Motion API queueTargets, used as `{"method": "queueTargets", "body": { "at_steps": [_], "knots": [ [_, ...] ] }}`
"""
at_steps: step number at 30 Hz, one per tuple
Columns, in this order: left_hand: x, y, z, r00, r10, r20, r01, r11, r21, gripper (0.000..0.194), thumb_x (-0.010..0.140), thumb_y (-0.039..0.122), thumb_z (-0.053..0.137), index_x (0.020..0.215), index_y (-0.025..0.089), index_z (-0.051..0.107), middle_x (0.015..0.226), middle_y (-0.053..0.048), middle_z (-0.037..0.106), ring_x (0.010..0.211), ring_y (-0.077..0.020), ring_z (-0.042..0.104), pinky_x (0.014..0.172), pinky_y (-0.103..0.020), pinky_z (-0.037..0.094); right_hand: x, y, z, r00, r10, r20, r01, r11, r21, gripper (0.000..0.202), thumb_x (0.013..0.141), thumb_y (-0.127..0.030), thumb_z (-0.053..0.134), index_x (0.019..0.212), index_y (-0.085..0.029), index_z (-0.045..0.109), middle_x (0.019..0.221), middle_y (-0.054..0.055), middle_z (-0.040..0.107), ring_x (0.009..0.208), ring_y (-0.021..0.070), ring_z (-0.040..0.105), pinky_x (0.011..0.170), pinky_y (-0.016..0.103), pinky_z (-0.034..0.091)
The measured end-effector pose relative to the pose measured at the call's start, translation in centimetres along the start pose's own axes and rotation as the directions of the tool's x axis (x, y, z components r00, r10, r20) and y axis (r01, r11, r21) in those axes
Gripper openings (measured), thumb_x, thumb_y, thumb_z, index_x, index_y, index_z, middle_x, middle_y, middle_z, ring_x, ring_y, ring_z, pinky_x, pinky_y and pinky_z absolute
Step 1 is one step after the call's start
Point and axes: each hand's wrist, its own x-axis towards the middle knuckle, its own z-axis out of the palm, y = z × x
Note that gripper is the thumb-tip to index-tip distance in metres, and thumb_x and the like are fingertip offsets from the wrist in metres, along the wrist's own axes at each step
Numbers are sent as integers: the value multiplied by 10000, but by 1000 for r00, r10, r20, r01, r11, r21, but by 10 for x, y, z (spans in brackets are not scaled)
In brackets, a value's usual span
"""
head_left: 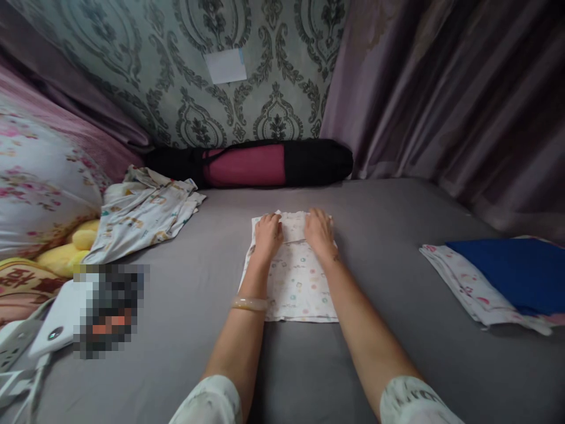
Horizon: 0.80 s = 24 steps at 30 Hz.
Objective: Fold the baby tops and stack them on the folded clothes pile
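Observation:
A white cloth garment (302, 288) with small coloured prints lies flat in a rectangle on the grey bed sheet, its far part folded over toward me as a band. My left hand (268, 233) grips the far left corner of this band, fingers curled over the fabric. At the far right corner, my right hand (319, 231) has its fingers bent over the edge and also holds the cloth. Fingertips of both hands are partly hidden. A pale bangle (249, 304) circles my left wrist.
On the right lie folded cloths, a blue one (507, 271) on top. A rumpled printed garment (145, 212), a yellow plush (66, 256), a floral pillow (39, 182) and a white device (66, 315) with cables sit left. A black-and-pink long bag (247, 165) lies along the wall.

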Motion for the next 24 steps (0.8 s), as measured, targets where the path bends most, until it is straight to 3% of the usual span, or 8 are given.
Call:
{"method": "queueTargets", "body": {
  "at_steps": [3, 5, 10, 16, 21, 24],
  "knots": [
    [-3, -1, 9, 998, -34, 51, 29, 995, 94, 425, 958, 220, 346, 1350, 125, 480, 1441, -141, 467, 1373, -264, 357, 1130, -426, 269, -7, -16, 17, 976, -192, 106, 193, 981, 5, 488, 991, -299, 271, 1424, -143, 432, 1498, 119, 398, 1419, 273, 238, 1141, 470, 131],
    [-4, 0, 15, 993, -79, 92, 66, 989, 135, 476, 980, 286, 300, 1406, 113, 425, 1486, -140, 412, 1409, -281, 299, 1153, -437, 223, -11, -21, 26, 961, -218, 168, 222, 975, -4, 511, 992, -332, 256, 1457, -169, 393, 1547, 89, 319, 1445, 270, 164, 1149, 488, 74],
    [-6, 0, 24, 977, -160, 140, 131, 971, 200, 551, 989, 393, 255, 1442, 110, 391, 1527, -152, 341, 1429, -310, 253, 1156, -451, 206, -16, -22, 29, 955, -195, 226, 207, 978, -32, 527, 983, -338, 224, 1472, -212, 375, 1564, 57, 285, 1439, 281, 176, 1139, 522, 79],
    [-5, -3, 21, 979, -161, 122, 139, 975, 171, 535, 971, 409, 311, 1417, 137, 425, 1510, -166, 366, 1418, -309, 284, 1138, -466, 237, -11, -21, 29, 946, -188, 263, 198, 980, -13, 542, 973, -332, 232, 1485, -204, 353, 1566, 65, 278, 1440, 289, 176, 1140, 517, 100],
    [-5, -7, 13, 980, -188, 59, 176, 970, 166, 564, 975, 389, 266, 1415, 67, 409, 1500, -195, 372, 1425, -306, 265, 1171, -500, 136, -6, -12, 32, 977, -136, 164, 143, 989, -34, 571, 974, -338, 260, 1486, -94, 324, 1561, 131, 269, 1442, 281, 177, 1155, 459, 76],
    [-5, -11, 14, 963, -247, 104, 224, 956, 190, 606, 964, 410, 265, 1429, 39, 382, 1514, -209, 335, 1437, -325, 228, 1168, -511, 142, -5, -7, 35, 983, -101, 151, 111, 992, -56, 576, 978, -344, 254, 1473, -62, 338, 1556, 141, 275, 1439, 273, 190, 1158, 442, 73]
  ]
}}
